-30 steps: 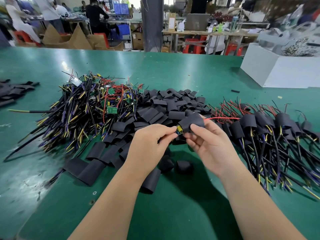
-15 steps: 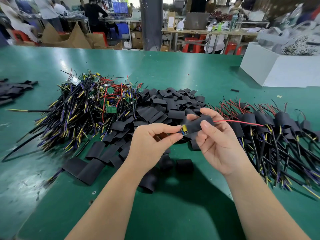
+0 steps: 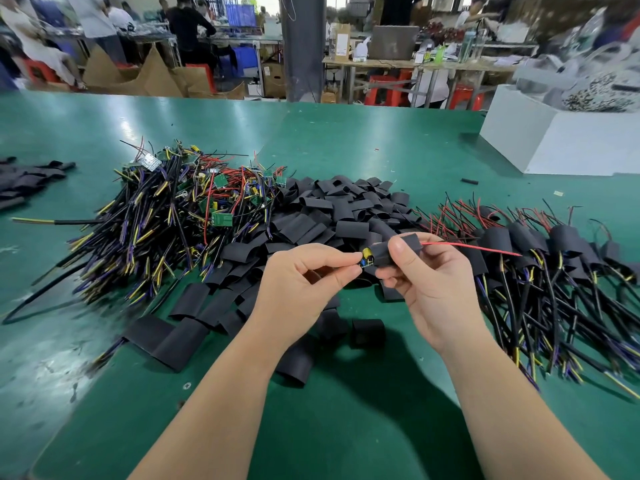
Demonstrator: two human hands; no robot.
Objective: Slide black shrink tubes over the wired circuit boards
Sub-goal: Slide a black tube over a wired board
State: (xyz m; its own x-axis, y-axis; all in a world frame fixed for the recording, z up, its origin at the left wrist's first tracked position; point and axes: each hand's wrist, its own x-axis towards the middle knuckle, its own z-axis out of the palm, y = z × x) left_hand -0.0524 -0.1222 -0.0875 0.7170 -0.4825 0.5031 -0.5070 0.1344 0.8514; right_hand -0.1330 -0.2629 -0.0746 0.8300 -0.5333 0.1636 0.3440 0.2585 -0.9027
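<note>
red wire (image 3: 471, 247) now reaches further toward 3 o'clock — right hand (image 3: 433, 289) pinches one black tube (image 3: 380, 253), left hand (image 3: 298, 289) pinches one board (image 3: 366, 258) poking from its 9 o'clock end — three piles (image 3: 332, 216) behind.

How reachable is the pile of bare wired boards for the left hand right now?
Probably not yet: the left hand pinches the board end sticking from the tube; otherwise the way to the pile looks free.

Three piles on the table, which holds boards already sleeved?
The right pile: black tubes cover its boards. The left pile shows bare green boards; the middle pile is loose tubes.
</note>
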